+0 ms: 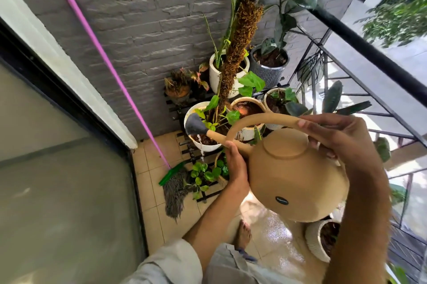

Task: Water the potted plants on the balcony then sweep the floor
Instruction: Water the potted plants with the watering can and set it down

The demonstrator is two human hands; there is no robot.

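Observation:
A tan watering can (pixel 298 175) is tipped forward with its grey rose (pixel 195 125) over a white pot (pixel 203 145) holding a moss-pole climber. Water falls from the rose past the pot's rim toward a small leafy plant (pixel 206 174) below. My right hand (pixel 342 138) grips the can's arched handle. My left hand (pixel 238 168) presses flat against the can's left side by the spout. Several more potted plants (pixel 269 62) stand on a black slatted rack (pixel 182 108) in the corner. A pink-handled mop (pixel 115 76) leans on the grey wall, its grey head on the tiles.
A dark-framed sliding glass door (pixel 57 168) fills the left side. A black railing (pixel 374 52) runs along the right. A white ribbed pot (pixel 321 240) stands on the wet tiles under the can. A bare foot (pixel 242 235) is on the tiled floor (pixel 157 219).

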